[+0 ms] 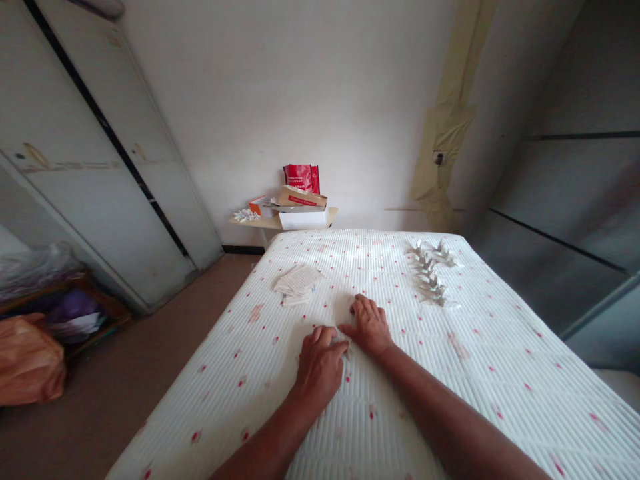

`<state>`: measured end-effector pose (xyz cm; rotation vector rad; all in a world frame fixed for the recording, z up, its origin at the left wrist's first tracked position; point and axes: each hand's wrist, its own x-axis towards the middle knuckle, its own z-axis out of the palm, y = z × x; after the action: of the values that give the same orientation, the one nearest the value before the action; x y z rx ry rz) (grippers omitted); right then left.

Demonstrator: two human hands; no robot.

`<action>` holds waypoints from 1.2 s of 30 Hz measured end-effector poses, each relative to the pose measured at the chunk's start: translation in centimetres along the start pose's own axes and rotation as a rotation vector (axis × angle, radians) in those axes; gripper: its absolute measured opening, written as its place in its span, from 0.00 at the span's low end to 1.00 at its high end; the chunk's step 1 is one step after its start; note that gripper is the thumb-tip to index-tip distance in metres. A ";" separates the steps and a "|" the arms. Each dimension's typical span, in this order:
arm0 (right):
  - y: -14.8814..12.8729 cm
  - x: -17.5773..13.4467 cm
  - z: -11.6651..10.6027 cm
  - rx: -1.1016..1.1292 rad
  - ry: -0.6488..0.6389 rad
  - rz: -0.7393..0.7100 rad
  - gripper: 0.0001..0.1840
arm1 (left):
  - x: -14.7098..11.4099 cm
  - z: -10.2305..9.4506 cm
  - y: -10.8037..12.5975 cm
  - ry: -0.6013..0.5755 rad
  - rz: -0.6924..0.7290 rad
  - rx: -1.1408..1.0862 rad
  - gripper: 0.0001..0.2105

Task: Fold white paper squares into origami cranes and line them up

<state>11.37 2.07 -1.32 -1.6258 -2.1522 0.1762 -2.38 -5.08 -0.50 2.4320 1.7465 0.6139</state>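
Observation:
My left hand (321,361) rests on the mattress with its fingers curled and thumb reaching right. Under that thumb shows a small pale piece of paper (347,348), mostly hidden, its shape too small to make out. Just beyond and to the right, my right hand (371,325) lies on the mattress, fingers bent and apart, the thumb stretched toward the left hand at the paper. A loose stack of printed paper sheets (299,283) lies ahead on the left. Several folded paper figures with pointed tips (428,270) are clustered ahead on the right.
The white ribbed mattress (420,413) has red flower spots. Past its far edge, a small table (265,223) bears a white box (303,219), a red bag (299,178) and more small white folded pieces (246,215). An orange bag (30,360) sits on the floor at left.

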 end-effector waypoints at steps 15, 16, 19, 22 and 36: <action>3.6 -0.8 -1.8 0.531 -0.012 -0.316 0.06 | 0.6 0.6 -1.2 0.071 -0.049 -0.186 0.23; 3.8 -1.2 -1.9 0.561 -0.029 -0.318 0.06 | 0.7 0.6 -1.2 0.072 -0.061 -0.194 0.22; 3.9 -1.9 -2.1 0.654 -0.015 -0.329 0.10 | 0.9 0.6 -1.2 0.065 -0.082 -0.191 0.22; 3.8 -2.4 -2.1 0.566 -0.015 -0.403 0.14 | 0.9 0.6 -1.1 0.053 -0.080 -0.176 0.22; 1.8 -3.7 -2.2 0.090 -0.092 -0.366 0.13 | 1.0 0.2 -1.5 0.064 -0.033 -0.102 0.17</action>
<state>14.67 -1.17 -0.95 -1.1699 -2.4294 0.2332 -3.36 -3.64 -0.86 2.3355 1.7296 0.7657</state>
